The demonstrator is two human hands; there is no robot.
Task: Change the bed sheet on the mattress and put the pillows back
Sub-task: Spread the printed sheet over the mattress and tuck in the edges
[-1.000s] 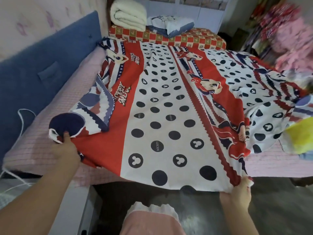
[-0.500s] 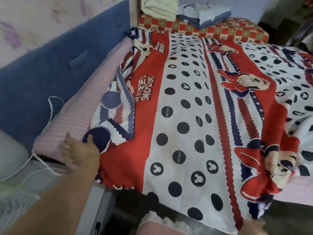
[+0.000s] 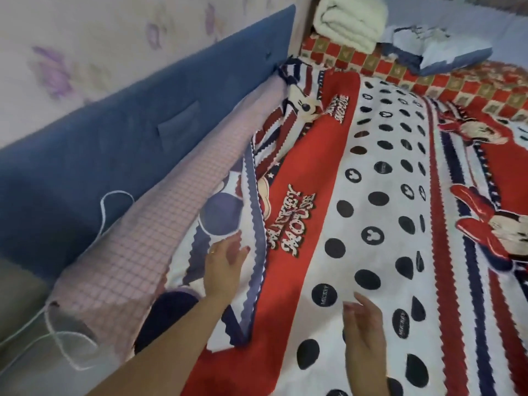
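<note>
Red-and-white spotted cartoon bed sheet [image 3: 357, 224]: now spread over your pink checked mattress [image 3: 160, 224], corner folded back. Left hand [image 3: 224, 270], grip released, open on the fold; right hand [image 3: 363, 330] open, hovering. Unfold next.

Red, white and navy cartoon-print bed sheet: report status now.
Left hand open, flat on the folded-over edge. Right hand open over the polka dots. Cartoon-print bed sheet spread, left edge doubled back; pink checked mattress exposed there. Nothing obstructing.

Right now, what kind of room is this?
Most likely a home bedroom: a mattress against a padded blue headboard, a cartoon-print bed sheet spread over it, and folded bedding stacked at the far end.
</note>
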